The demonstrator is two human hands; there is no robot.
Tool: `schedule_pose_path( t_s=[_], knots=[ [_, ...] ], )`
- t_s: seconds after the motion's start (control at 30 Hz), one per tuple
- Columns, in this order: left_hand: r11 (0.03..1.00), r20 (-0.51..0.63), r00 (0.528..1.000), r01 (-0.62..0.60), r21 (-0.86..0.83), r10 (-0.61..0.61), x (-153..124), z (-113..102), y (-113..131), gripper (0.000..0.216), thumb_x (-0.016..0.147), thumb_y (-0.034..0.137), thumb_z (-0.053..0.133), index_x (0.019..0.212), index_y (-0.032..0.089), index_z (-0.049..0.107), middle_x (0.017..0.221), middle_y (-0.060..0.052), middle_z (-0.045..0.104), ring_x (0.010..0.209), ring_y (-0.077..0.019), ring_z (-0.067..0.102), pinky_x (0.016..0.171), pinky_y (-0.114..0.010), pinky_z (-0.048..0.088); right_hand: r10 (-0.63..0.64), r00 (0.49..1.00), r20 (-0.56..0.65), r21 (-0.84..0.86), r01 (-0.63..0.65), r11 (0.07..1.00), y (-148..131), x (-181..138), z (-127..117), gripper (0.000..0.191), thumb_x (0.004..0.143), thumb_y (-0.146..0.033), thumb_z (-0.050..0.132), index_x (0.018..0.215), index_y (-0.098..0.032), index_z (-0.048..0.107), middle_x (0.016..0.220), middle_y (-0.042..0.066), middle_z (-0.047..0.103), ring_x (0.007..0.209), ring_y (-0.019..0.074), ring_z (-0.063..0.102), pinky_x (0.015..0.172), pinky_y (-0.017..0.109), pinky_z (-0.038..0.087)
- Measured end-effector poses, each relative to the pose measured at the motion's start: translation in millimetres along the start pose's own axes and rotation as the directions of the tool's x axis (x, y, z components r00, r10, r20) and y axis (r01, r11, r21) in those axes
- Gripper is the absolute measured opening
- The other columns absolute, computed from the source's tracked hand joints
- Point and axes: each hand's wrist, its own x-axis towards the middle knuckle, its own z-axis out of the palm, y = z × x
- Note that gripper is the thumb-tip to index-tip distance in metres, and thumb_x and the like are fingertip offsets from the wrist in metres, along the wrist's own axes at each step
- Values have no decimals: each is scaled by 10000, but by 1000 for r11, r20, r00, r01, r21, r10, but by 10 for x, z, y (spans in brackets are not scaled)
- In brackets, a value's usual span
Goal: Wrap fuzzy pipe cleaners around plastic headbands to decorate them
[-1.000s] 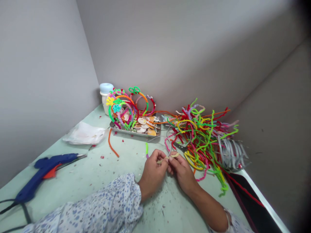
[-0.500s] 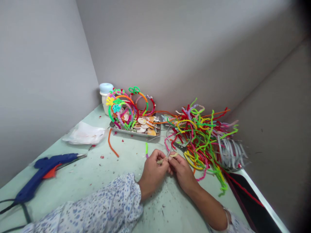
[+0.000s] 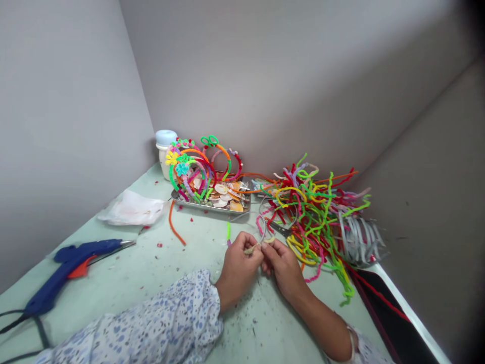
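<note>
hardly any change is shown over the last second: both hands have been kept almost in place, and only a very slight shift of the fingers can be made out. a pale fuzzy strip [image 3: 270,240] is pinched between the fingertips of the left hand [image 3: 241,263] and the right hand [image 3: 283,265], just above the table [image 3: 151,273], with one end left showing past the right thumb. the hands are held close together, with fingers curled. a thin grey band [image 3: 265,227] is seen to rise from where the fingertips meet; whether it is gripped as well cannot be told, since the contact is hidden.

from such small movement, it may be judged that fine finger work on the strip is under way and that little has been advanced in this instant.

the heap of fuzzy sticks [image 3: 320,202] beyond the right hand has been left undisturbed, as have the coloured hoops [image 3: 229,162] standing at the tray [image 3: 212,208]. the glue gun [image 3: 66,268], laid well apart on the left, has not been touched.
</note>
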Motion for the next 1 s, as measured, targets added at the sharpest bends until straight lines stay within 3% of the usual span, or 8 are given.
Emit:
schedule_pose_path(
  t_s=[0.3,0.53,1.0],
  knots=[
    [994,-56,998,-21,109,27,16,-5,-56,22,742,174,485,735,180,465,657,38,483,610,-101,444,564,-207,351,-168,978,-127,-14,167,986,-107,-106,7,228,852,-387,521,744,-186,515,525,-53,447,473,91,395,453,207,330],
    [996,-35,999,-28,83,31,15,-9,-54,49,765,216,495,750,180,465,671,35,491,616,-102,458,574,-210,363,-142,980,-136,-112,128,985,-81,-93,36,217,821,-392,560,843,-176,582,540,-45,469,476,101,407,443,211,345],
    [999,-22,999,-32,-1,32,-4,-5,-58,52,775,220,502,762,179,473,668,36,505,591,-98,497,562,-204,388,-99,988,-117,-105,87,991,-98,-77,57,186,798,-379,578,818,-194,591,564,-23,510,495,131,438,467,236,369]
  ],
)
